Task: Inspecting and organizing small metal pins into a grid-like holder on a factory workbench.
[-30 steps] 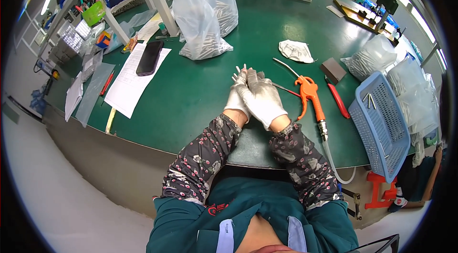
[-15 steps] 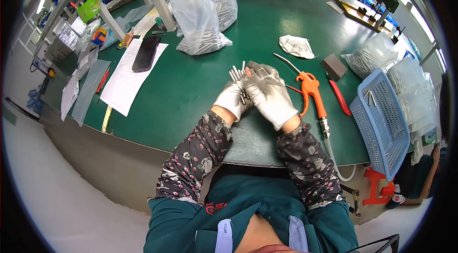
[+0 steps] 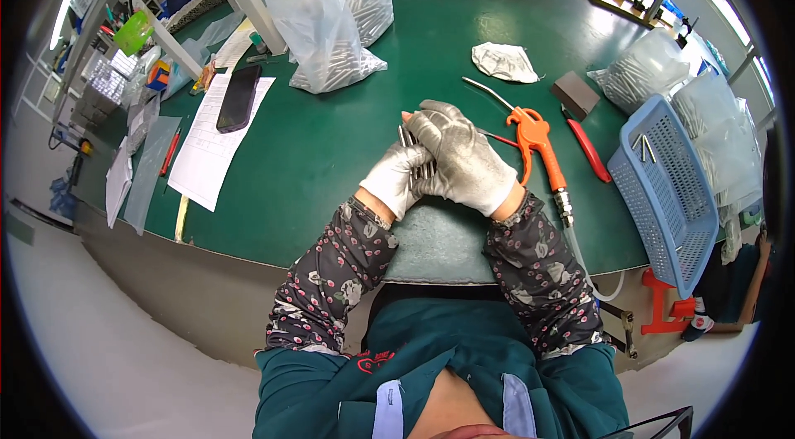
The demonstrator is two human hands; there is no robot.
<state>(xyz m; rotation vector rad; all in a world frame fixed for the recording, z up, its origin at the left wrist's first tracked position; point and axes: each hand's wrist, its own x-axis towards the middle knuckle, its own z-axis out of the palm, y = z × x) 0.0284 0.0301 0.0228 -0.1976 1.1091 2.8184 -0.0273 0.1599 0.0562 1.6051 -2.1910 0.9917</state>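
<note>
Both hands wear grey-white gloves and meet over the green table (image 3: 348,215). My left hand (image 3: 396,178) is closed around a bundle of short metal rods (image 3: 406,138). Over the bundle's right side lies my right hand (image 3: 460,159), its fingers curled round the rods and against the left glove. Only parts of the rods show between the gloves. To the right of my hands lies an orange air blow gun (image 3: 534,141) with a thin metal nozzle and a clear hose. Beyond them a crumpled white cloth (image 3: 503,63) rests on the table.
A blue basket (image 3: 662,190) with a few rods stands at the right, beside plastic bags of rods (image 3: 642,70). Red-handled pliers (image 3: 588,145) and a brown block (image 3: 575,95) lie nearby. At left are bagged rods (image 3: 335,66), a phone (image 3: 238,99), papers (image 3: 207,170) and a red pen (image 3: 170,151).
My right hand has closed further over the rods. Their ends, fanned out above the gloves before, now sit lower and closer together. The view has shifted slightly.
</note>
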